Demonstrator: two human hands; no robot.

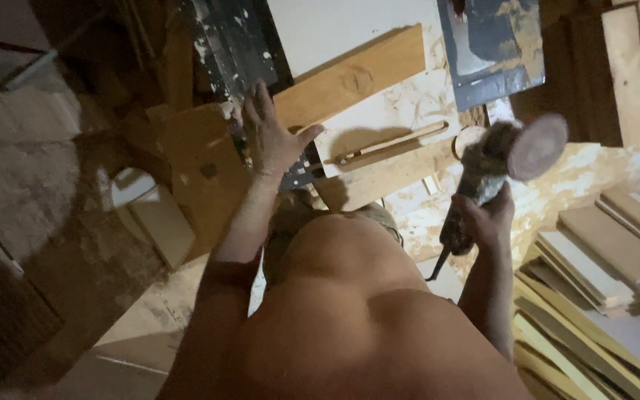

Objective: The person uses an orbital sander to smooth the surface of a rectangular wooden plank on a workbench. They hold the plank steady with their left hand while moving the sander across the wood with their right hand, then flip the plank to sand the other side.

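Your right hand (483, 218), at the right of centre in the frame, has its grip closed around the body of an angle grinder (501, 159). The tool is dusty and grey, tilted up toward the upper right, with a round reddish-brown disc (538, 147) at its head and a dark cord hanging below your fist. It is held above the surface (409, 104), clear of the wood. Your left hand (268, 133), left of centre in the upper half, is open with fingers spread, palm down beside a light wooden plank (357, 74) that runs diagonally across the top. A thinner wooden strip (390, 144) lies just below it. Stacked boards (594, 296) fill the lower right corner.
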